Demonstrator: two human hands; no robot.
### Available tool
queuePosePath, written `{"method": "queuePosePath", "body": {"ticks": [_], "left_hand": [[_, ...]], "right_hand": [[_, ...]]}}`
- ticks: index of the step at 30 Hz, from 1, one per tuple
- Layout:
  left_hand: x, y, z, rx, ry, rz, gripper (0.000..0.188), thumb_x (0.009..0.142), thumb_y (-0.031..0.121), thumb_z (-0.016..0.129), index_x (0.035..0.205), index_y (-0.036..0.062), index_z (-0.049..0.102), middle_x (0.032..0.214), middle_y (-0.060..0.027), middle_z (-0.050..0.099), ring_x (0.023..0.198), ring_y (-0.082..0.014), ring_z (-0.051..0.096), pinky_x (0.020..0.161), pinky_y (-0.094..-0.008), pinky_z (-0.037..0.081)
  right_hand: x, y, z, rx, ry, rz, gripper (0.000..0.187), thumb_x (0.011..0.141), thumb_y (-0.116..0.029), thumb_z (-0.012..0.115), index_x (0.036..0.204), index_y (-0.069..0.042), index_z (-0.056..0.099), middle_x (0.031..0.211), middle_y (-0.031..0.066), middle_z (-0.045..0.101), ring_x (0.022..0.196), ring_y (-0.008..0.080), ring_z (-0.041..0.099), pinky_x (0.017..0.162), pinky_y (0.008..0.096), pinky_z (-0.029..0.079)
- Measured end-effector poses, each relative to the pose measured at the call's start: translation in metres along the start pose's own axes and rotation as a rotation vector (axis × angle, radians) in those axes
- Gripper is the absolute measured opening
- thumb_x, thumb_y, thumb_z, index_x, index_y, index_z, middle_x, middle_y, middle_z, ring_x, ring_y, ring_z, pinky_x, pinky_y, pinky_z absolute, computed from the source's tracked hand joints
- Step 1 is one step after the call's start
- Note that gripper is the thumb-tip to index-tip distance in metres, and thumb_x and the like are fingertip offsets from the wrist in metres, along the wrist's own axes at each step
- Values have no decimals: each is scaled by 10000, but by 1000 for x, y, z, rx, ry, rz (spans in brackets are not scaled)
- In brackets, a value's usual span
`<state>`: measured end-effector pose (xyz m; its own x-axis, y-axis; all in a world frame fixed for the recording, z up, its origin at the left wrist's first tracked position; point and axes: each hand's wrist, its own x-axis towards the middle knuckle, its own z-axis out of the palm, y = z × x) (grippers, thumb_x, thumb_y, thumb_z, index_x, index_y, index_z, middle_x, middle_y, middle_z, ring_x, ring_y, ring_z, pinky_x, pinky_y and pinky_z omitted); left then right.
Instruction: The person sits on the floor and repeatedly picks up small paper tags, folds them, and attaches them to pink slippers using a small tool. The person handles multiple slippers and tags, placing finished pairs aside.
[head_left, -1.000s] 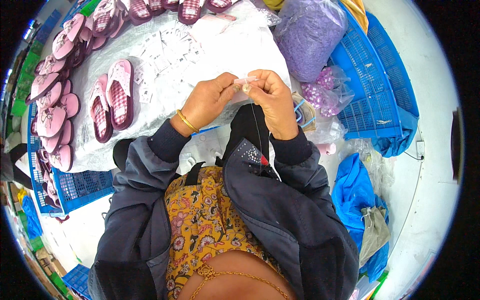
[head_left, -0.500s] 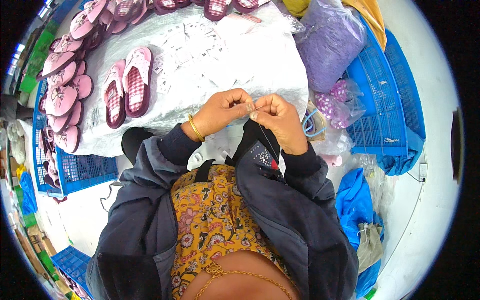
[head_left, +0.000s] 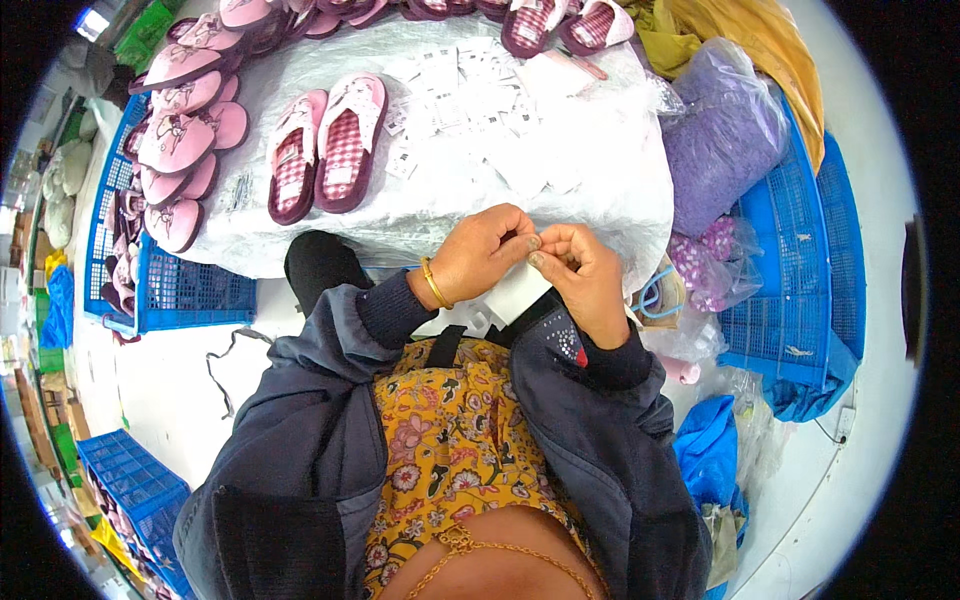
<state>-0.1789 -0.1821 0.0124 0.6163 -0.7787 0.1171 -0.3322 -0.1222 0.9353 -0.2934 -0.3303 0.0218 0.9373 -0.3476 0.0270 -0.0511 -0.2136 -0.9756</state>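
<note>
My left hand (head_left: 482, 258) and my right hand (head_left: 588, 282) meet fingertip to fingertip above my lap, just off the near edge of the plastic-covered table (head_left: 430, 190). Both pinch. A fine thread was seen at these fingers half a second ago; now it is too thin to follow, and whatever sits in the left fingertips is hidden. To the left on the table lies a pair of pink slippers, the left slipper (head_left: 296, 165) beside the right slipper (head_left: 350, 150), both with checked insoles and dark red edges. Small white printed slips (head_left: 465, 95) are scattered beyond my hands.
Pink slippers (head_left: 178, 145) are piled along the table's left side, with more along its far edge. Blue crates (head_left: 195, 290) stand left and right. At the right are a bag of purple material (head_left: 725, 140), a bag of purple dotted pieces (head_left: 715, 255) and blue plastic (head_left: 705, 440).
The view has shifted, so the table and slippers appear farther right. My hands stay together at the fingertips, the right one turned slightly. The hanging thread no longer shows clearly.
</note>
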Motion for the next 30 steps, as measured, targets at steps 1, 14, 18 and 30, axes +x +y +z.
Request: {"method": "queuePosePath", "body": {"ticks": [1, 14, 18, 30], "left_hand": [[-2, -4, -1, -8, 0, -3, 89, 922, 114, 628, 944, 28, 625, 766, 4, 564, 699, -68, 480, 614, -245, 431], [73, -54, -108, 680, 378, 75, 233, 845, 202, 665, 1016, 45, 643, 979, -145, 645, 901, -310, 638, 761, -413, 510], [124, -77, -126, 911, 429, -156, 433, 847, 361, 659, 1127, 33, 625, 1137, -192, 598, 1052, -380, 607, 887, -472, 499], [190, -78, -143, 870, 341, -658, 601, 723, 526, 713, 1045, 18, 711, 1094, -191, 697, 1031, -328, 675, 888, -383, 526]], "right_hand": [[2, 1, 1, -22, -7, 0, 194, 858, -43, 709, 1036, -21, 635, 832, 15, 692, 702, 52, 592, 637, 221, 482], [11, 2, 2, -308, -13, -358, 116, 809, -114, 736, 896, -58, 687, 1035, 76, 652, 1013, 251, 591, 855, 350, 476], [11, 0, 2, -233, -5, -298, 118, 817, -104, 727, 911, -51, 679, 1047, 83, 644, 1018, 254, 591, 869, 344, 477], [8, 12, 5, -50, -15, -162, 113, 851, -48, 689, 943, -1, 644, 999, 77, 648, 772, 143, 604, 697, 271, 494]]}}
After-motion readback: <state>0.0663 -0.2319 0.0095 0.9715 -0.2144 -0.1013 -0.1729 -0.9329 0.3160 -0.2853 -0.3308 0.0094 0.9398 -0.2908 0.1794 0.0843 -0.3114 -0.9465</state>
